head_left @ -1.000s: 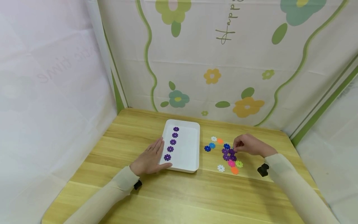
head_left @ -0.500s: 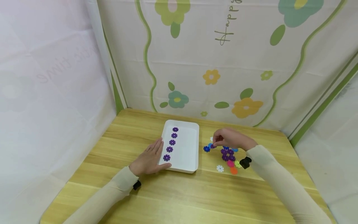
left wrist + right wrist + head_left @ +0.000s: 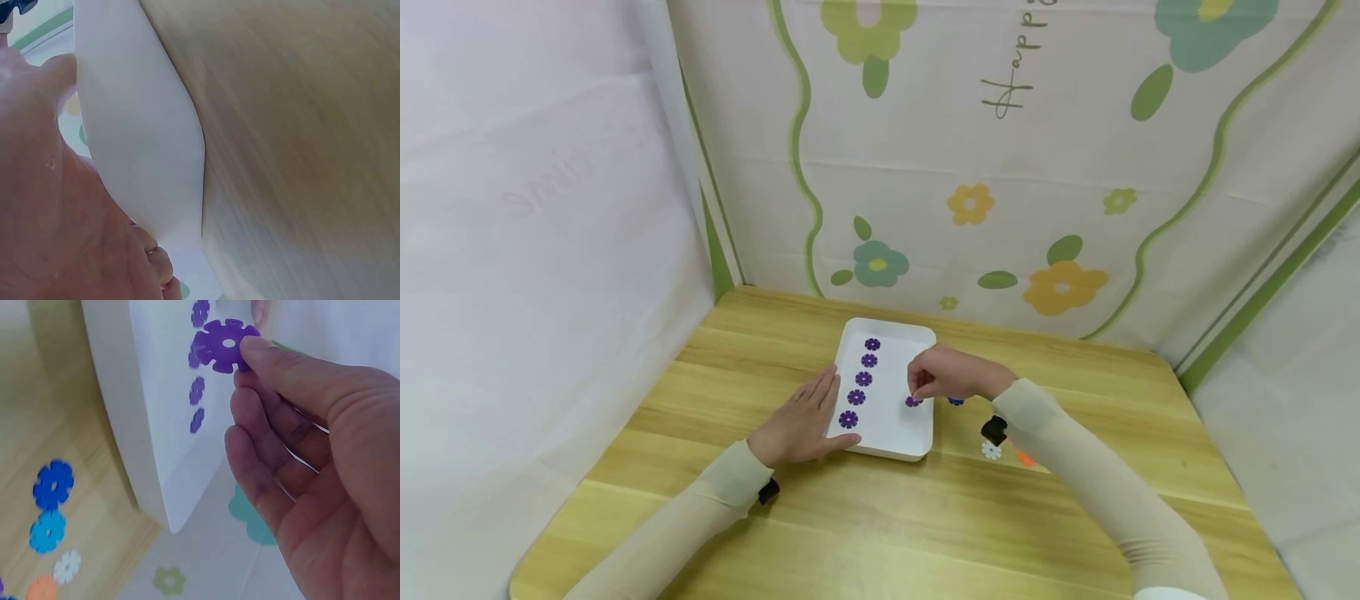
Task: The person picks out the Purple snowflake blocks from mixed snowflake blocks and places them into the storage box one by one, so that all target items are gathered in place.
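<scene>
Between thumb and fingers my right hand point(image 3: 951, 372) pinches a purple notched plastic disc point(image 3: 219, 345) by its edge, held over the right part of a white tray point(image 3: 891, 454). Along the tray's left side several purple discs point(image 3: 863, 379) lie in a column. My left hand point(image 3: 801, 425) rests with straight fingers along the tray's left edge, its thumb at the near left corner. In the left wrist view that hand touches the outer wall of the tray point(image 3: 137, 125).
Right of the tray, loose discs lie on the wooden table point(image 3: 880, 533): a dark blue disc point(image 3: 54, 485), a light blue disc point(image 3: 47, 531), a white disc point(image 3: 991, 450) and an orange disc point(image 3: 1025, 457). My right forearm hides others. A flower-print curtain point(image 3: 925, 167) stands behind.
My right hand has moved left from the loose discs to above the tray, carrying a purple disc. The left hand has stayed at the tray's edge.
</scene>
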A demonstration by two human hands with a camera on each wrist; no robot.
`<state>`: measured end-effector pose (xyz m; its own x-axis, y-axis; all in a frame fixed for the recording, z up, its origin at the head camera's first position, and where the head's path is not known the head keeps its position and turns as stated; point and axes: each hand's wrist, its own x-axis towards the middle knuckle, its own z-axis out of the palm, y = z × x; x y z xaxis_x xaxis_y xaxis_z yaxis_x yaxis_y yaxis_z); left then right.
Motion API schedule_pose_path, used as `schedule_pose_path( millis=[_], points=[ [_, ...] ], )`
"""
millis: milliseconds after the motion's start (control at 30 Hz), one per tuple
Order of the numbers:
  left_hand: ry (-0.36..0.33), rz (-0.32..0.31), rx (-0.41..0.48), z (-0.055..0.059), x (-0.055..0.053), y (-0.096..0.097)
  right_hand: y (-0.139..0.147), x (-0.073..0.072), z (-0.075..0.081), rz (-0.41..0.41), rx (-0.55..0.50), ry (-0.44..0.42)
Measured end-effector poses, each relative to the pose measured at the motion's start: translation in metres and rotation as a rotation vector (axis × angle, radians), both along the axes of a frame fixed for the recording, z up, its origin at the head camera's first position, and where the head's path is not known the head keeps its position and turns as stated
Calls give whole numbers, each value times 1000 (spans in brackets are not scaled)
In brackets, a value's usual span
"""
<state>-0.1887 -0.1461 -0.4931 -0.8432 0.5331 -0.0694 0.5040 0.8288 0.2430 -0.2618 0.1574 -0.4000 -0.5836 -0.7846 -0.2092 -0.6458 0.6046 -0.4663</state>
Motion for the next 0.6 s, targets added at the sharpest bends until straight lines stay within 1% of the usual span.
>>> schedule_pose_path(
  millis=[100,200,400,433,467,567,600],
  points=[
    [1,4,-7,-4,-2,0,-12,0,-9,17,6,-18],
    [14,2,-8,-5,-3,0,-19,0,-17,20,19,-29],
    [5,0,-20,0,-1,0,-25,2,-34,-8,48,-69],
    [4,2,-24,0,-1,1,-25,2,-36,-14,52,-74],
    [-5,3,-23,3,0,2,-24,3,-37,-20,51,-80],
    [-6,9,-38,3,1,2,-24,4,-41,-33,55,-84],
    [-14,11,-30,5,2,3,-24,4,-42,-38,60,-80]
  ],
)
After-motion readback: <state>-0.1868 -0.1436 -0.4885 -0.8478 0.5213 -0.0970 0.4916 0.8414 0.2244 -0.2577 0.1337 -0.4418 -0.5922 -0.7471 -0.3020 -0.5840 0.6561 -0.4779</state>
